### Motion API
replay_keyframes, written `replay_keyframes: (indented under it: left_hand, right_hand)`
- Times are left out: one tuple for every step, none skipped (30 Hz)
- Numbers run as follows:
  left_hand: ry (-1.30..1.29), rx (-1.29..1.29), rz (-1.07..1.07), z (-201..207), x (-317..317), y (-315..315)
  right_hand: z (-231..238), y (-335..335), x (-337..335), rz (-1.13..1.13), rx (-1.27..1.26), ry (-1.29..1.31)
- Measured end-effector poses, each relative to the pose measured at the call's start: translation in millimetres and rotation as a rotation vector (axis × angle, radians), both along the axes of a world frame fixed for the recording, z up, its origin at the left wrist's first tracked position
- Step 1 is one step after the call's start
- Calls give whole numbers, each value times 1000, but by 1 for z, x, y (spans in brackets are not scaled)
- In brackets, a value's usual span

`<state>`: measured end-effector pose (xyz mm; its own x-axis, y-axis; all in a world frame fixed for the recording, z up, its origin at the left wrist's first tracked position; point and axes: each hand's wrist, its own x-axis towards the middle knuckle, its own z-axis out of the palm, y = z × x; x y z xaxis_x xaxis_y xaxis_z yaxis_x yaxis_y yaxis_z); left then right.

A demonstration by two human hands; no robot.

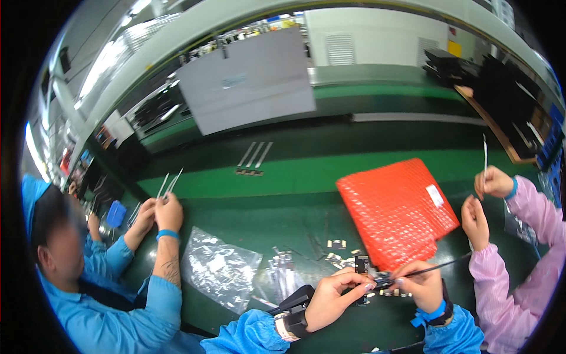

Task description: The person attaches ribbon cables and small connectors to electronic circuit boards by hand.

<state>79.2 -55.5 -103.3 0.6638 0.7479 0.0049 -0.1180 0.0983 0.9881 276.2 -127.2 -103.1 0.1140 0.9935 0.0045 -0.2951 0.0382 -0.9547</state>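
Note:
My left hand [331, 301] is closed, thumb and forefinger pinched by a small black rectangular part [361, 264] that sticks up past the fingers. My right hand [423, 287] is closed too, its fingers on a small black piece [382, 279] between the two hands. A thin dark strip [439, 265] runs off from the right fingers toward the upper right. The fingers partly cover these parts, so their exact kind is unclear. Several small pale and black pieces [337, 243] lie just beyond the hands on the green table.
A red bubble-wrap bag [395, 212] lies beyond my hands. Left of them are a clear plastic bag [218, 268] and a bundle of thin strips [284, 274]. Three strips [254, 156] lie farther back. People work at both sides, the left in blue, the right in a pink sleeve [501, 295].

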Motion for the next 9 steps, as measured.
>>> replay_keyframes:
  left_hand:
    - [6, -15, 0, 7, -10, 2]
    - [9, 38, 24, 7, -23, 7]
    - [-56, 49, 75, 8, -34, 11]
    - [-73, 31, 98, 11, -47, 17]
    - [-90, 12, 117, 16, -60, 23]
    - [-93, -36, 161, 24, -72, 28]
    - [-133, -72, 171, 21, -85, 36]
    - [-185, -142, 158, 18, -96, 45]
    - [-237, -208, 153, 17, -111, 54]
  right_hand:
    - [4, 1, -3, -41, 30, 19]
    - [13, 4, -6, -52, 22, -2]
    - [24, 6, -11, -47, 12, -6]
    - [37, 10, -14, -18, 0, -59]
    - [49, 14, -18, 8, -12, -112]
    - [60, 23, -22, 45, -38, -190]
    - [66, 32, -26, 87, -43, -243]
    - [75, 44, -33, 116, -65, -314]
    - [89, 60, -44, 153, -84, -385]
